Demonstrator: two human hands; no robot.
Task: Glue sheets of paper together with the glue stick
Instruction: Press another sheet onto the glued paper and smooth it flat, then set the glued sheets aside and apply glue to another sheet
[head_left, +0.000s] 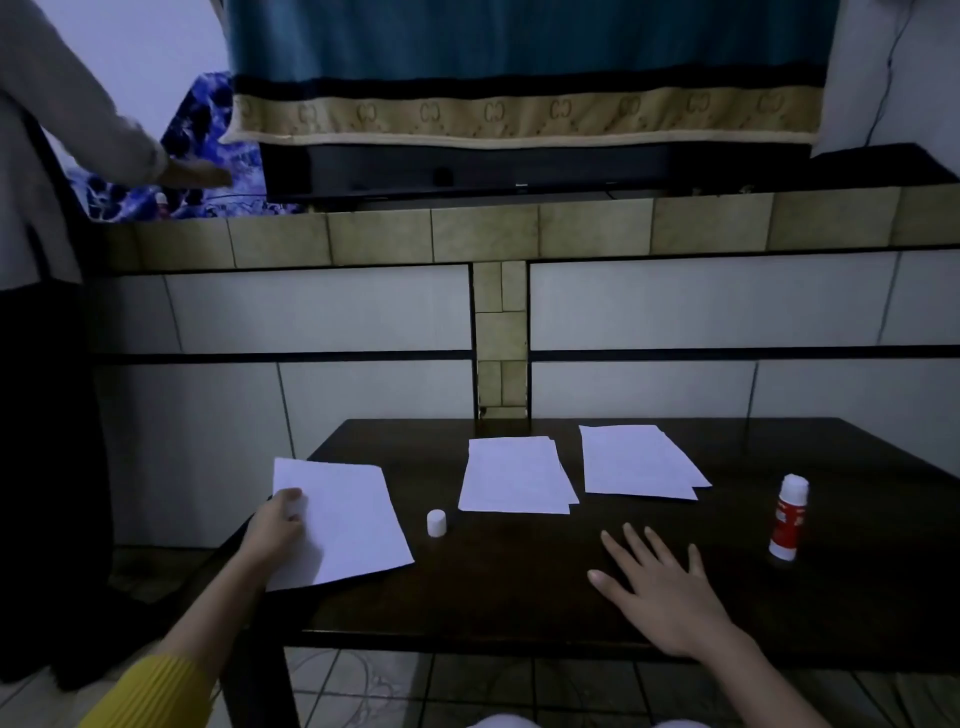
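A white sheet of paper (348, 519) lies at the left end of the dark wooden table (519, 597), partly overhanging its edge. My left hand (275, 525) pinches that sheet at its left side. Two small stacks of white paper sit further back: one in the middle (517, 475) and one to its right (636, 460). A red and white glue stick (788, 517) stands upright at the right, uncapped. Its white cap (436, 523) stands between the left sheet and the middle stack. My right hand (660, 587) hovers flat over the table's front, fingers spread, holding nothing.
Another person (41, 208) stands at the left, an arm reaching toward a blue patterned cloth (208, 156). A tiled wall and ledge (519, 234) run behind the table, with a dark screen (493, 166) draped in a blue and tan cloth.
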